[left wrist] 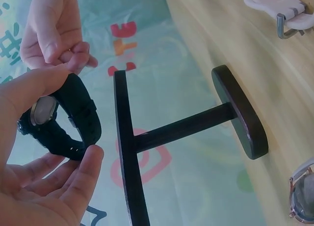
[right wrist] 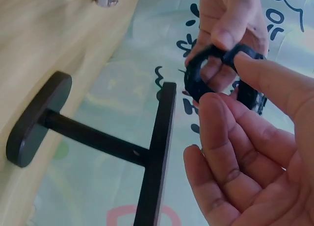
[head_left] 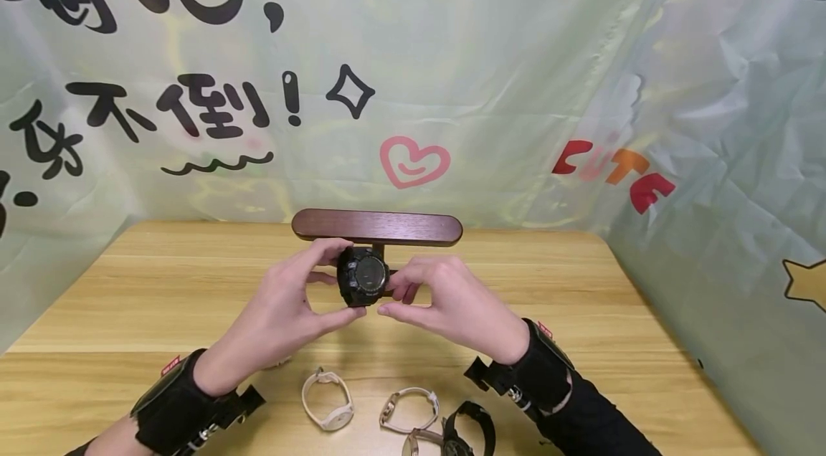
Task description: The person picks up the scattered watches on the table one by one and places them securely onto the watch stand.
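Nearest you, below your wrists, four loose watches lie on the wooden table (head_left: 129, 284): a white watch (head_left: 329, 400) under your left hand, a beige-strapped watch (head_left: 409, 409) beside it, another pale one (head_left: 422, 442) partly cut off by the frame edge, and a black one (head_left: 470, 431) under your right wrist. They lie on their sides, straps looped, within easy reach.

Just beyond your fingers stands the dark wooden T-shaped stand (head_left: 377, 227), its crossbar level and bare, its round base flat on the table, as the wrist views show.

Between your hands, in front of that bar, you hold the black watch (head_left: 363, 276) off the table, dial towards you. Your left hand (head_left: 284, 309) pinches it, thumb under the case and fingertips on the top edge. Your right hand (head_left: 452, 302) pinches the strap on the other side between thumb and forefinger, the other fingers loosely curled. The strap forms a closed loop; I judge you hold it from both sides to steady that loop near the bar.
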`<move>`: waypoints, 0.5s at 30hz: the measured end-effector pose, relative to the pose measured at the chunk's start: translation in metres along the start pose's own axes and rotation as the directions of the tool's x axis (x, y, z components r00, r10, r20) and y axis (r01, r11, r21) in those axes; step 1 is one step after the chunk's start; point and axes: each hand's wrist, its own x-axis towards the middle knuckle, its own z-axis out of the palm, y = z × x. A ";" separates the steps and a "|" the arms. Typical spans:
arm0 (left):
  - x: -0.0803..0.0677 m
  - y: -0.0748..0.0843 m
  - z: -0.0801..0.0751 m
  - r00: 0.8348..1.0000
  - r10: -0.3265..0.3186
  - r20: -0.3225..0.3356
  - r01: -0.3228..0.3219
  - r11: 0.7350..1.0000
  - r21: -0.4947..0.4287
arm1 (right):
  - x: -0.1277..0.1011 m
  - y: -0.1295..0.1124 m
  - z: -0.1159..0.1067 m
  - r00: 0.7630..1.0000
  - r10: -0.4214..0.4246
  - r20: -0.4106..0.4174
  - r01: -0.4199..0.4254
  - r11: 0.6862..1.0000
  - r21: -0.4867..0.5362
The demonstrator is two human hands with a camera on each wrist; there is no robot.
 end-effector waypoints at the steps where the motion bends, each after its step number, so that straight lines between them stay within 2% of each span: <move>1: 0.000 0.000 0.000 1.000 -0.002 -0.005 0.002 1.000 -0.004 | 0.000 0.000 0.001 1.000 0.003 -0.003 -0.003 1.000 0.010; 10: 0.000 0.000 0.002 0.999 0.007 -0.050 -0.007 1.000 0.008 | -0.001 -0.007 0.014 0.994 0.040 -0.099 -0.036 0.998 0.047; 15: -0.001 -0.002 0.006 0.997 0.042 -0.068 -0.036 0.995 0.090 | -0.001 -0.009 0.020 0.986 0.056 -0.155 -0.053 0.998 0.024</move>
